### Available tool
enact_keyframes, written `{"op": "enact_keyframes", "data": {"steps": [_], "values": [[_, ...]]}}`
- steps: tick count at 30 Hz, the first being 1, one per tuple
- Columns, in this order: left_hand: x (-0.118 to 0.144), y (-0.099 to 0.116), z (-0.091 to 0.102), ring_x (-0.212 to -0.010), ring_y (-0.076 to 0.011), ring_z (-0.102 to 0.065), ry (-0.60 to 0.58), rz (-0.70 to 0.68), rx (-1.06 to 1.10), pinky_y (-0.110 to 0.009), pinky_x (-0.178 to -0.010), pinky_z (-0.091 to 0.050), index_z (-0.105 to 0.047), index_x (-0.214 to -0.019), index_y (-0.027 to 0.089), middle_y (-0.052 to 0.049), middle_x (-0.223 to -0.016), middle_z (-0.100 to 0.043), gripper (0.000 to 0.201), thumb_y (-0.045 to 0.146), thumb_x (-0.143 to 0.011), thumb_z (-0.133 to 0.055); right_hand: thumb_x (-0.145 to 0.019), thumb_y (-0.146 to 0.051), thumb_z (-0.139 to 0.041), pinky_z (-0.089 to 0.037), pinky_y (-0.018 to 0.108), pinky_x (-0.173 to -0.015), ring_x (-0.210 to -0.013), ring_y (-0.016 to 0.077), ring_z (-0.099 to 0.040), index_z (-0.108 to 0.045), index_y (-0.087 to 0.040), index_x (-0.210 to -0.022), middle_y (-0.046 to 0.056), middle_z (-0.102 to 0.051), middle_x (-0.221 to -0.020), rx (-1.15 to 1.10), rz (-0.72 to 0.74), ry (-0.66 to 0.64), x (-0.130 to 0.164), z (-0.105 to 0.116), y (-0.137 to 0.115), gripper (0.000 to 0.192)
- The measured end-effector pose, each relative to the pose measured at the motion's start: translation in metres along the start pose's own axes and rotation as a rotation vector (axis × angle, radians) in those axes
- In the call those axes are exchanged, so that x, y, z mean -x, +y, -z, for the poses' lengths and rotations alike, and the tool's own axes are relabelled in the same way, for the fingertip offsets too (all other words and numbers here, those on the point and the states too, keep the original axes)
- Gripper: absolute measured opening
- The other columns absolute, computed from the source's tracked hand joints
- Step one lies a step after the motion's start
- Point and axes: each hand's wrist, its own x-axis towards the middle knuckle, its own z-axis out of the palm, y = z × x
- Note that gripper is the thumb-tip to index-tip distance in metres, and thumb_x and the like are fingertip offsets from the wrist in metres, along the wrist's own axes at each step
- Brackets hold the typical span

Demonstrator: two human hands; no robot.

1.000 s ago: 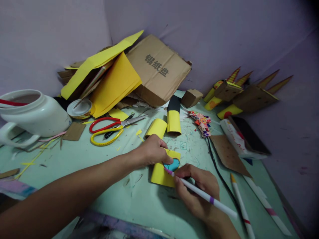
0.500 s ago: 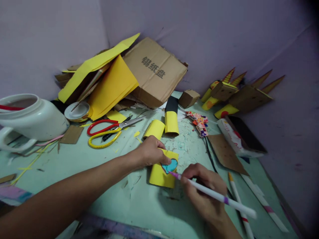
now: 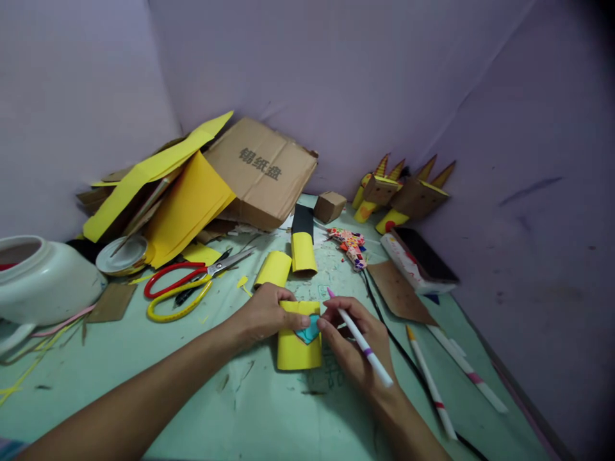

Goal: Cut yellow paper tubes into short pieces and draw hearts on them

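Note:
A yellow paper-covered tube (image 3: 298,358) lies on the table with a blue heart shape (image 3: 310,331) on its upper side. My left hand (image 3: 266,314) is closed on the tube from the left, its thumb over the heart's left part. In my right hand (image 3: 358,333) is a white marker (image 3: 362,346) with a purple tip, pointing up and away from the tube. The thumb and forefinger of that hand touch or nearly touch the heart's right edge. Behind the tube are a second yellow tube (image 3: 273,269) and another yellow tube (image 3: 303,253) with a black end.
Red-and-yellow-handled scissors (image 3: 192,285) lie to the left, near a white ceramic pot (image 3: 48,282). A cardboard box (image 3: 259,173) and yellow sheets (image 3: 187,205) are piled behind. On the right are a patterned glue gun (image 3: 350,243) with its cord, an orange marker (image 3: 430,381) and a cardboard piece (image 3: 401,291).
My right hand has tipped the marker so its point has left the heart and faces upward. Its fingers have come to the heart's right edge. The camera view has shifted.

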Motion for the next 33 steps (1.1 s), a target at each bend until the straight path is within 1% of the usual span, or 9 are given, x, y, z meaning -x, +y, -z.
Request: {"op": "enact_keyframes", "data": {"steps": [3, 7, 12, 15, 20, 23, 27, 29, 33], "values": [[0.001, 0.000, 0.000, -0.058, -0.0138, -0.051, -0.038, -0.005, 0.040, -0.026, -0.054, -0.036, -0.062, -0.067, 0.011, 0.000, -0.060, -0.057, 0.036, 0.036, -0.048, -0.078, -0.069, -0.026, -0.070, -0.043, 0.021, -0.046, -0.052, 0.0113, -0.053, -0.060, -0.019, -0.083, -0.002, -0.060, -0.064, -0.073, -0.062, 0.013, -0.003, 0.000, 0.000, 0.019], [0.003, 0.004, 0.001, -0.063, -0.0170, -0.058, -0.118, 0.022, 0.113, -0.027, -0.057, -0.042, -0.063, -0.079, 0.011, -0.003, -0.069, -0.064, 0.043, 0.033, -0.045, -0.079, -0.066, -0.029, -0.074, -0.047, 0.024, -0.051, -0.055, 0.0127, -0.057, -0.057, -0.020, -0.085, -0.003, -0.060, -0.066, -0.330, -0.182, 0.229, -0.010, 0.003, -0.001, 0.028], [0.004, 0.005, 0.003, -0.072, -0.0197, -0.060, -0.152, 0.028, 0.158, -0.030, -0.066, -0.046, -0.061, -0.082, 0.014, -0.003, -0.072, -0.064, 0.042, 0.018, -0.044, -0.077, -0.066, -0.032, -0.076, -0.051, 0.026, -0.056, -0.057, 0.0122, -0.060, -0.053, -0.022, -0.094, -0.005, -0.060, -0.070, -0.526, -0.216, 0.439, -0.019, 0.010, 0.005, 0.038], [0.002, 0.002, 0.004, -0.077, -0.0210, -0.061, -0.170, 0.025, 0.187, -0.032, -0.071, -0.046, -0.061, -0.084, 0.014, -0.002, -0.074, -0.065, 0.043, 0.014, -0.044, -0.077, -0.066, -0.030, -0.077, -0.052, 0.027, -0.063, -0.064, 0.0126, -0.063, -0.053, -0.023, -0.094, -0.005, -0.062, -0.076, -0.555, -0.215, 0.475, -0.023, 0.011, 0.011, 0.037], [0.001, -0.003, 0.008, -0.082, -0.0215, -0.062, -0.241, 0.015, 0.281, -0.031, -0.075, -0.046, -0.063, -0.090, 0.013, -0.005, -0.082, -0.067, 0.049, 0.009, -0.043, -0.079, -0.067, -0.030, -0.076, -0.051, 0.030, -0.076, -0.088, 0.0158, -0.064, -0.053, -0.024, -0.095, 0.001, -0.064, -0.102, -0.530, -0.206, 0.482, -0.024, 0.012, 0.011, 0.037], [0.000, -0.006, 0.011, -0.084, -0.0219, -0.062, -0.256, 0.015, 0.321, -0.032, -0.076, -0.046, -0.062, -0.094, 0.013, -0.005, -0.085, -0.068, 0.053, 0.008, -0.044, -0.080, -0.068, -0.029, -0.074, -0.050, 0.033, -0.078, -0.092, 0.0192, -0.064, -0.051, -0.024, -0.096, 0.003, -0.064, -0.105, -0.519, -0.190, 0.390, -0.020, 0.011, 0.006, 0.036], [-0.002, -0.009, 0.013, -0.088, -0.0224, -0.062, -0.261, -0.022, 0.353, -0.034, -0.081, -0.045, -0.061, -0.099, 0.014, -0.007, -0.090, -0.069, 0.057, 0.008, -0.045, -0.080, -0.064, -0.022, -0.075, -0.050, 0.033, -0.076, -0.085, 0.0192, -0.065, -0.050, -0.024, -0.096, 0.002, -0.064, -0.100, -0.568, -0.281, 0.015, -0.012, 0.010, -0.003, 0.041], [-0.002, -0.009, 0.012, -0.090, -0.0231, -0.062, -0.246, -0.036, 0.360, -0.036, -0.083, -0.045, -0.060, -0.102, 0.014, -0.007, -0.093, -0.069, 0.060, 0.009, -0.045, -0.081, -0.061, -0.018, -0.074, -0.050, 0.032, -0.073, -0.083, 0.0188, -0.064, -0.048, -0.024, -0.096, 0.001, -0.063, -0.099, -0.572, -0.337, -0.130, -0.009, 0.009, -0.007, 0.044], [0.002, -0.005, 0.008, -0.090, -0.0248, -0.063, -0.118, -0.060, 0.333, -0.035, -0.081, -0.047, -0.059, -0.106, 0.015, -0.008, -0.094, -0.070, 0.067, 0.015, -0.044, -0.084, -0.056, -0.016, -0.073, -0.049, 0.030, -0.062, -0.074, 0.0181, -0.063, -0.043, -0.024, -0.095, -0.002, -0.061, -0.090, -0.522, -0.342, -0.228, -0.006, 0.006, -0.010, 0.050]]}}
